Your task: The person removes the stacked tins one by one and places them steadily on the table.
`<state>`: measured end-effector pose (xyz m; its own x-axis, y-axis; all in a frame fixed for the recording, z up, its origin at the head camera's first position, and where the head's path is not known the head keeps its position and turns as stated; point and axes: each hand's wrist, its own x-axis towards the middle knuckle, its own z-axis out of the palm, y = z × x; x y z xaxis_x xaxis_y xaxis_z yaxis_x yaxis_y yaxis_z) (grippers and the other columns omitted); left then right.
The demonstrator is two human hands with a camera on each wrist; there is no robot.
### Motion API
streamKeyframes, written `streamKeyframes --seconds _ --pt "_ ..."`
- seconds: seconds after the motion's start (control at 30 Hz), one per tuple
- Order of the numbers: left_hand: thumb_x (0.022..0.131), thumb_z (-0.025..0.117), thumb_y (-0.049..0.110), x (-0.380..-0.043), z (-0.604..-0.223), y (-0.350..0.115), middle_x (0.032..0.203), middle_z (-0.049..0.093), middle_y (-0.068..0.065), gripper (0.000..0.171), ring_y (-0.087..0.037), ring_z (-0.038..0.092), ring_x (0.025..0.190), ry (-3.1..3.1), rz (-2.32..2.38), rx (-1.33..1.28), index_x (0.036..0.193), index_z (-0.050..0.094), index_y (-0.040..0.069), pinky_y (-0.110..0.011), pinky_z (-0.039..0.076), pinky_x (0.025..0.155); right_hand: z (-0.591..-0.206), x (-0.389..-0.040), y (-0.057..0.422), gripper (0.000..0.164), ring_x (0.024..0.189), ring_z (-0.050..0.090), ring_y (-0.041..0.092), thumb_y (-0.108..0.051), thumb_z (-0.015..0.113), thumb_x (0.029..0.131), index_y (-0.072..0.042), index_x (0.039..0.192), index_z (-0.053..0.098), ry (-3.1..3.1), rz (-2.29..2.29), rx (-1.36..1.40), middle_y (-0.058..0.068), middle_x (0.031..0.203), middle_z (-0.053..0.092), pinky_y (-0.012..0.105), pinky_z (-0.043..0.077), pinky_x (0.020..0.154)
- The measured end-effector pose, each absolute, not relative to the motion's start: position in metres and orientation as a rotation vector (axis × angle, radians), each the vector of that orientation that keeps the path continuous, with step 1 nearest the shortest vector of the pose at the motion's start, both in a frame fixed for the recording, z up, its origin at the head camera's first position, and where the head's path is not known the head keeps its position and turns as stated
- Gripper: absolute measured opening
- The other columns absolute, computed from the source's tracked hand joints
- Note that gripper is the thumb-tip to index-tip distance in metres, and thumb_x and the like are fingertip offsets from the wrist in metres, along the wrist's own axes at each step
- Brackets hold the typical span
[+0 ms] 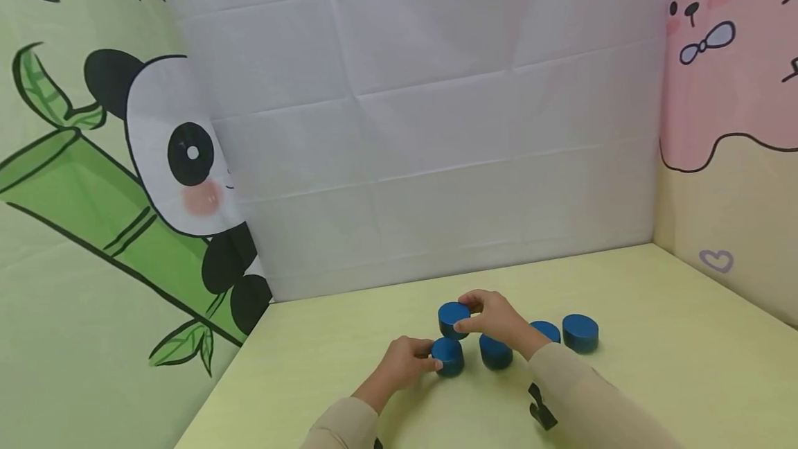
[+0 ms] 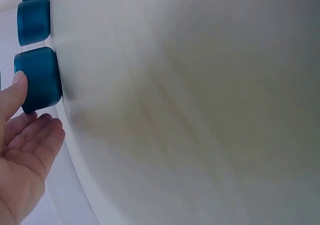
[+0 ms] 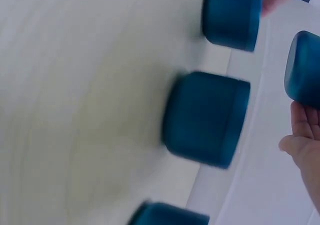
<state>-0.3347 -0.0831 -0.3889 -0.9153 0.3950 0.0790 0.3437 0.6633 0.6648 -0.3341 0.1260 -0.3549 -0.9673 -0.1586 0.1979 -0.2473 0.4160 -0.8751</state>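
My right hand (image 1: pixel 497 317) holds a short round blue tin (image 1: pixel 454 320) between thumb and fingers. In the right wrist view that tin (image 3: pixel 306 70) hangs in the air, apart from the tabletop. Just nearer to me, a second blue tin (image 1: pixel 448 359) stands on the table. My left hand (image 1: pixel 404 366) has its thumb at the front of this tin and its fingers at the back. The left wrist view shows the thumb against the tin's (image 2: pixel 44 80) top end. Under my right wrist stands a third blue tin (image 1: pixel 495 353), touched by neither hand.
Two more blue tins stand to the right, one (image 1: pixel 546 330) partly hidden by my right forearm, the other (image 1: pixel 580 334) in full view. The pale yellow table (image 1: pixel 673 338) meets a white cloth backdrop (image 1: pixel 436 123) behind. Printed cloths with a panda (image 1: pixel 156 144) and a pink bear flank it.
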Motion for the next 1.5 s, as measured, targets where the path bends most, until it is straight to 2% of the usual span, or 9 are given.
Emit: streamKeyframes --seconds 0.37,0.67,1.03,1.5 --pt "0.081 0.072 0.020 -0.334 -0.387 -0.084 0.110 0.066 -0.016 0.041 -0.032 0.061 0.103 2.811 1.072 0.640 0.116 0.063 -0.001 -0.046 0.050 0.085 -0.344 -0.335 0.164 0.054 0.100 0.057 0.024 -0.022 0.074 0.077 0.003 0.121 0.053 -2.597 1.521 0.341 0.011 0.109 0.061 0.044 0.048 0.089" --pt "0.081 0.071 0.020 -0.331 -0.388 -0.085 0.112 0.065 -0.017 0.043 -0.033 0.061 0.105 2.782 1.107 0.648 0.118 0.062 -0.001 -0.044 0.051 0.084 -0.349 -0.330 0.194 0.058 0.099 0.056 0.025 -0.023 0.072 0.079 0.006 0.124 0.050 -2.618 1.504 0.262 0.016 0.112 0.059 0.041 0.051 0.085" --pt "0.082 0.071 0.021 -0.332 -0.389 -0.087 0.114 0.064 -0.018 0.045 -0.032 0.061 0.105 2.770 1.116 0.645 0.119 0.061 -0.002 -0.043 0.052 0.084 -0.353 -0.324 0.230 0.059 0.099 0.056 0.029 -0.023 0.071 0.081 0.009 0.124 0.047 -2.658 1.426 0.178 0.020 0.111 0.058 0.047 0.048 0.088" --pt "0.081 0.071 0.021 -0.334 -0.387 -0.084 0.114 0.064 -0.019 0.046 -0.033 0.061 0.105 2.769 1.111 0.627 0.119 0.060 -0.003 -0.044 0.051 0.084 -0.347 -0.315 0.270 0.065 0.103 0.053 0.036 -0.028 0.068 0.083 0.012 0.127 0.042 -2.679 1.369 0.084 0.027 0.117 0.053 0.048 0.047 0.088"
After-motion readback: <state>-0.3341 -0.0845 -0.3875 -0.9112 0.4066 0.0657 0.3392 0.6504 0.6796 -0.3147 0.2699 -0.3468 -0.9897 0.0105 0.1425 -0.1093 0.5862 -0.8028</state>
